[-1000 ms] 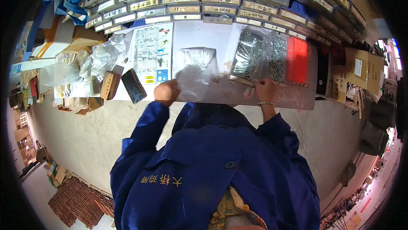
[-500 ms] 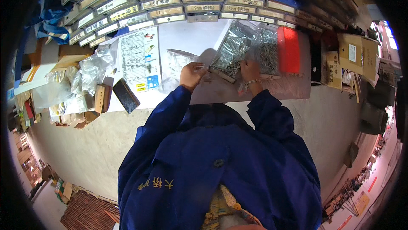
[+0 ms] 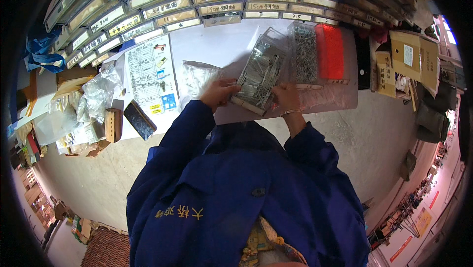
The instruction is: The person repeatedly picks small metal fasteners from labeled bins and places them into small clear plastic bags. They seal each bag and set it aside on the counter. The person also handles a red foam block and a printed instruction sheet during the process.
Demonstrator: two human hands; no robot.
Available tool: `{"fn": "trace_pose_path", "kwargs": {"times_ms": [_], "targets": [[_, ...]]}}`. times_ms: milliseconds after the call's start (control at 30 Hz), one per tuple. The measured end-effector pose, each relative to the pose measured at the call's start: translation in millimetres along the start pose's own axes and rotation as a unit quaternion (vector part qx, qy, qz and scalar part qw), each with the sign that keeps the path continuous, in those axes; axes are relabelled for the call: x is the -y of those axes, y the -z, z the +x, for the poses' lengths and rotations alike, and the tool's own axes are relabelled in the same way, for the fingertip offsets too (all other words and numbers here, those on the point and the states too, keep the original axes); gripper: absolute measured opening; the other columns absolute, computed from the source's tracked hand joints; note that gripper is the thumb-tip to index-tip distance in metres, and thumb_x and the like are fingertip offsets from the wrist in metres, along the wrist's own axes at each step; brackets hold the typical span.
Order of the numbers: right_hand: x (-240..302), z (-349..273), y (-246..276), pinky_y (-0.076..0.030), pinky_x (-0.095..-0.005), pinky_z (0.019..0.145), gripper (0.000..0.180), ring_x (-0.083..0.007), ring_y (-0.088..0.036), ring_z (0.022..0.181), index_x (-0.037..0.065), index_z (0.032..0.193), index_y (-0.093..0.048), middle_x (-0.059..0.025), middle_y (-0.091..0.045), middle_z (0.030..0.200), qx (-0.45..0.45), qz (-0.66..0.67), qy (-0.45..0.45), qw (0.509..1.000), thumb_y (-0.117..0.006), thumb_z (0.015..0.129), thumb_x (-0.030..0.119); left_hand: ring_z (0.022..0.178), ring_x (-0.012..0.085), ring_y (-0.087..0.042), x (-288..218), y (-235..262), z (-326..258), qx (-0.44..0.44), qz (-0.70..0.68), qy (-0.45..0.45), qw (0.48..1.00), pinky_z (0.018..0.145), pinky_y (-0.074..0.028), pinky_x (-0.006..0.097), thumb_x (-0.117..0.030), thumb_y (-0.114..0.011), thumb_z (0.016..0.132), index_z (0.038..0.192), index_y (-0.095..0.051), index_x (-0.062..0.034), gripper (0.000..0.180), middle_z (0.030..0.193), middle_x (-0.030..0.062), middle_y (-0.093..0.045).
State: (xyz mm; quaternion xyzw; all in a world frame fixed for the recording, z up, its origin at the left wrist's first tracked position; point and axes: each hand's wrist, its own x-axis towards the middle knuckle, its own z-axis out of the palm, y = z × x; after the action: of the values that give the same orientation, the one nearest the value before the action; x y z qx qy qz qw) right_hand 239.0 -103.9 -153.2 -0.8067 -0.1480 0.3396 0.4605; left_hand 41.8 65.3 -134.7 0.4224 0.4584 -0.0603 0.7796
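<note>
At the near edge of the white table (image 3: 217, 45), both hands grip a clear plastic box of metal pins (image 3: 259, 72). The left hand (image 3: 218, 93) has its fingers curled round the box's lower left corner, and the right hand (image 3: 286, 97) clasps the lower right corner from beneath — the box is tilted, its near end raised off the surface between them. Half a second ago the hands worked at a crinkled clear bag (image 3: 197, 75) with the box lying beside them; now the bag lies just left of the left hand, let go, and the box has come into both grips. Just right of the held box sit a second clear tray of pins (image 3: 305, 52) and a red tray (image 3: 330, 51). Farther left lie a printed sheet (image 3: 150, 72), a dark block (image 3: 140, 120) and heaped plastic bags (image 3: 96, 92). Rows of labelled bins (image 3: 162, 5) line the far edge of the table.
</note>
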Motion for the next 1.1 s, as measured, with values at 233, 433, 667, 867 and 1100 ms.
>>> {"fn": "trace_pose_path", "kwargs": {"times_ms": [233,433,667,867,1100], "targets": [[14.3,-42.5,5.1,-0.037,-0.0288,0.05,0.017,-0.011,-0.044,0.052,0.003,0.062,-0.054,-0.0012,-0.05,0.06,0.084,0.119,-0.099,0.984,-0.067,0.073,0.004,0.072,0.0118,-0.06,44.5,1.9,-27.5,0.011,0.02,-0.028,0.999,0.054,-0.048,0.025,-0.014,-0.068,0.082,0.129,-0.055,0.0019,0.052,0.101,0.008,-0.067],[39.3,-67.3,-23.8,-0.034,-0.0267,0.048,0.026,-0.0054,-0.041,0.054,0.009,0.061,-0.048,0.0033,-0.045,0.06,0.215,0.084,-0.027,0.973,-0.066,0.076,-0.001,0.117,0.0212,-0.057,83.9,16.1,-98.6,-0.071,-0.103,-0.168,0.978,0.1,-0.046,0.034,-0.004,-0.072,0.078,0.133,-0.05,0.0067,0.061,0.127,0.0147,-0.06],[77.2,-55.7,-144.4,-0.036,-0.0244,0.053,0.019,-0.0049,-0.048,0.062,0.004,0.066,-0.052,0.0028,-0.05,0.064,0.399,-0.01,0.064,0.915,-0.064,0.08,0.002,0.048,0.0083,-0.047,92.0,75.1,-168.2,-0.251,-0.239,-0.155,0.925,0.039,-0.033,0.023,-0.001,-0.067,0.077,0.133,-0.049,0.0055,0.059,0.096,0.0101,-0.064],[125.1,-61.7,-254.6,-0.038,-0.0232,0.053,0.015,-0.0057,-0.051,0.061,0.005,0.067,-0.055,0.0028,-0.053,0.067,0.451,0.037,-0.022,0.891,-0.064,0.08,0.002,0.049,0.0071,-0.046,85.4,162.2,-188.5,-0.299,-0.286,-0.164,0.896,0.039,-0.034,0.022,-0.007,-0.067,0.078,0.126,-0.053,0.0069,0.053,0.074,0.0022,-0.058],[163.9,-37.8,-351.8,-0.034,-0.0255,0.046,0.023,-0.0063,-0.043,0.051,0.007,0.06,-0.047,0.0036,-0.045,0.059,0.424,0.052,-0.039,0.903,-0.065,0.074,0.0,0.043,0.0083,-0.042,51.5,259.5,-174.5,-0.292,-0.275,-0.164,0.901,0.037,-0.03,0.024,-0.007,-0.068,0.076,0.118,-0.057,0.0058,0.045,0.064,0.0,-0.052]]}}
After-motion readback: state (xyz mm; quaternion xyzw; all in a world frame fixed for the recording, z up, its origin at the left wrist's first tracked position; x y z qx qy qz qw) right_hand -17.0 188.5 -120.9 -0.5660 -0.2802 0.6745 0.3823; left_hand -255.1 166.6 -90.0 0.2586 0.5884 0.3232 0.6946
